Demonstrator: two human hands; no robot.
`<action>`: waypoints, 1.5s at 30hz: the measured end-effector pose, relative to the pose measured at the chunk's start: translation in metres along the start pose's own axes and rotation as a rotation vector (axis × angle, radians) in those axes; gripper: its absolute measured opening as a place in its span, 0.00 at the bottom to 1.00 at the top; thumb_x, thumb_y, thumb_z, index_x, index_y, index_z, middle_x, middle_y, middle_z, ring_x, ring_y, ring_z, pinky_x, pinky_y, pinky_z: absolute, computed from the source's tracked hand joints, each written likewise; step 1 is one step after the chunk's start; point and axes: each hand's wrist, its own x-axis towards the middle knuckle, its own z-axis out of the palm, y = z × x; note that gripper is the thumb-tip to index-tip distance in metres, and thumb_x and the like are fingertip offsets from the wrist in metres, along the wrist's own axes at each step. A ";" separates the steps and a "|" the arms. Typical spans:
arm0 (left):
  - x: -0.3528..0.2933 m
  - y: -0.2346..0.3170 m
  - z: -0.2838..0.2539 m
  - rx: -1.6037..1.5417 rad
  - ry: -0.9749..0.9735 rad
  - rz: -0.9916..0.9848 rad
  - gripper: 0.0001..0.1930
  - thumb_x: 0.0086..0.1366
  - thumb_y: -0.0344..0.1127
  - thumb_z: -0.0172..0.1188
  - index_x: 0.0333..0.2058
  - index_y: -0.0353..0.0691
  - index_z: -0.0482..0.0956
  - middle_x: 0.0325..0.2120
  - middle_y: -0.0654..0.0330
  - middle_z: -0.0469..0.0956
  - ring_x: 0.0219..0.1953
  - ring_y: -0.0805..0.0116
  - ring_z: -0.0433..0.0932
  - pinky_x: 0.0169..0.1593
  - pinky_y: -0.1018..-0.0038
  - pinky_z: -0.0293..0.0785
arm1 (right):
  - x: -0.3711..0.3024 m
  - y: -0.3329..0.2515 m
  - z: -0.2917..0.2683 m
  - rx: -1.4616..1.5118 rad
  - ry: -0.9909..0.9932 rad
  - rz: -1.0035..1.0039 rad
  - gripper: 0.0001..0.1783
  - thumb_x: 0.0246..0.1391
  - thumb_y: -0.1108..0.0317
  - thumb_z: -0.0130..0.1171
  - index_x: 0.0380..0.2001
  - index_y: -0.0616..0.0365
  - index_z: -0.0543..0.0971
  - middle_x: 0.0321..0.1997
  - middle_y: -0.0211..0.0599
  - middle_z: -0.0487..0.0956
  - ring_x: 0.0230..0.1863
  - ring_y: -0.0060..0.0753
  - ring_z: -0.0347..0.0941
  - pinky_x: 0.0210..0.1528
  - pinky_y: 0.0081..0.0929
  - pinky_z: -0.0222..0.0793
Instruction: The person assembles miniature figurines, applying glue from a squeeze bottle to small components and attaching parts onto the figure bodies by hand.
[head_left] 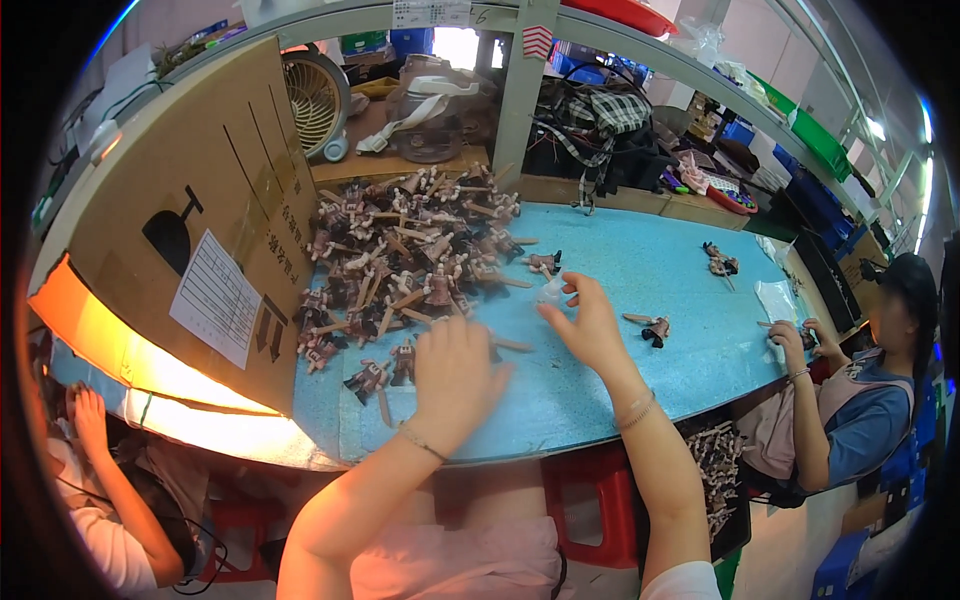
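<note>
My left hand [455,375] is over the front edge of a large heap of small figurines [420,240] with brown sword-like pieces. Its fingers point down and are smeared by motion, so whether they grip anything is hidden. A brown stick-like piece [513,345] shows beside it. To its right, my right hand [592,330] is raised over the blue tabletop [540,400]. Thumb and fingers curve around a small whitish translucent piece [550,290], whose kind I cannot make out. Just beyond lies one figurine [543,263]; another figurine [652,330] lies further right.
A tall cardboard box [200,230] borders the heap on the left. A fan [312,105] stands behind it. At the right, a co-worker [850,390] handles things by a white bag [778,300]. Another person's hand [90,420] shows at far left. A crate of figurines [715,480] is below the table.
</note>
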 end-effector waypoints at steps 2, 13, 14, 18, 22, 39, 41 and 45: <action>0.005 0.007 0.006 0.013 -0.008 -0.005 0.21 0.43 0.44 0.66 0.29 0.38 0.68 0.29 0.56 0.68 0.34 0.60 0.67 0.39 0.67 0.61 | 0.002 0.011 0.009 0.012 -0.034 0.018 0.24 0.42 0.64 0.64 0.41 0.66 0.68 0.39 0.46 0.73 0.39 0.39 0.72 0.41 0.29 0.67; -0.015 -0.019 -0.015 -0.481 -0.013 -0.158 0.09 0.59 0.33 0.51 0.35 0.33 0.72 0.32 0.52 0.76 0.32 0.61 0.77 0.30 0.74 0.72 | -0.062 -0.022 -0.023 0.554 0.051 0.111 0.13 0.50 0.71 0.57 0.35 0.64 0.66 0.34 0.41 0.78 0.34 0.25 0.74 0.35 0.22 0.70; -0.022 -0.021 -0.022 -0.477 -0.007 -0.160 0.09 0.59 0.33 0.51 0.35 0.33 0.72 0.32 0.52 0.76 0.32 0.61 0.77 0.30 0.74 0.72 | -0.070 -0.032 -0.029 0.683 0.041 0.187 0.13 0.50 0.72 0.57 0.35 0.64 0.65 0.34 0.41 0.77 0.34 0.25 0.74 0.34 0.21 0.70; -0.051 -0.026 -0.049 -1.638 -0.008 -0.642 0.14 0.64 0.32 0.44 0.46 0.34 0.67 0.42 0.52 0.73 0.39 0.61 0.77 0.33 0.76 0.74 | -0.087 -0.055 -0.033 0.963 -0.006 0.323 0.14 0.51 0.73 0.56 0.38 0.63 0.64 0.33 0.42 0.77 0.32 0.24 0.73 0.32 0.16 0.68; -0.077 -0.031 -0.057 -1.864 0.029 -0.729 0.15 0.64 0.28 0.44 0.49 0.34 0.65 0.44 0.50 0.72 0.41 0.59 0.76 0.36 0.75 0.74 | -0.092 -0.071 -0.032 1.024 -0.036 0.247 0.14 0.51 0.72 0.56 0.39 0.62 0.64 0.31 0.38 0.76 0.31 0.22 0.72 0.31 0.15 0.68; -0.107 -0.048 -0.090 -0.422 0.445 0.034 0.19 0.40 0.22 0.67 0.32 0.37 0.69 0.39 0.48 0.76 0.41 0.51 0.75 0.41 0.67 0.73 | -0.095 -0.145 -0.043 0.682 0.315 -0.358 0.29 0.44 0.39 0.57 0.28 0.55 0.65 0.22 0.28 0.61 0.20 0.21 0.55 0.23 0.22 0.49; -0.107 -0.048 -0.091 -0.410 0.445 0.034 0.19 0.41 0.22 0.66 0.32 0.37 0.69 0.39 0.48 0.76 0.42 0.51 0.75 0.41 0.67 0.73 | -0.099 -0.145 -0.050 0.553 0.183 -0.446 0.29 0.44 0.37 0.56 0.29 0.54 0.65 0.21 0.26 0.61 0.20 0.22 0.55 0.24 0.22 0.50; -0.109 -0.049 -0.089 -0.381 0.441 0.038 0.18 0.42 0.22 0.65 0.33 0.37 0.69 0.40 0.49 0.75 0.43 0.51 0.74 0.42 0.67 0.73 | -0.101 -0.148 -0.049 0.478 0.165 -0.446 0.29 0.44 0.37 0.56 0.30 0.53 0.66 0.20 0.25 0.62 0.19 0.22 0.56 0.24 0.22 0.51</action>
